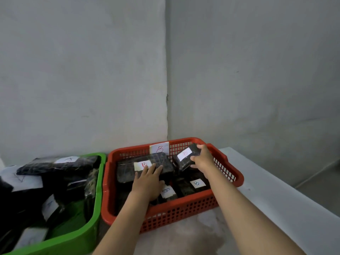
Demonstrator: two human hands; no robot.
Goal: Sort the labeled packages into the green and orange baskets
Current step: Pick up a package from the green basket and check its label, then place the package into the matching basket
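Note:
An orange basket (pixel 191 208) with a "B" tag on its far wall holds several black wrapped packages with white "B" labels. My right hand (pixel 202 158) grips a small black package (pixel 184 155) tilted up at the basket's far right. Flat on a large flat black package (pixel 147 167) lies my left hand (pixel 148 181), its fingers straight just below that package's label. Left of the orange one stands a green basket (pixel 95 214), filled with black packages labelled "A" (pixel 60 165).
Both baskets sit on a grey floor in a corner of grey walls. A white board or low surface (pixel 276 190) runs along the right side of the orange basket. Bare floor (pixel 193 236) lies in front of the baskets.

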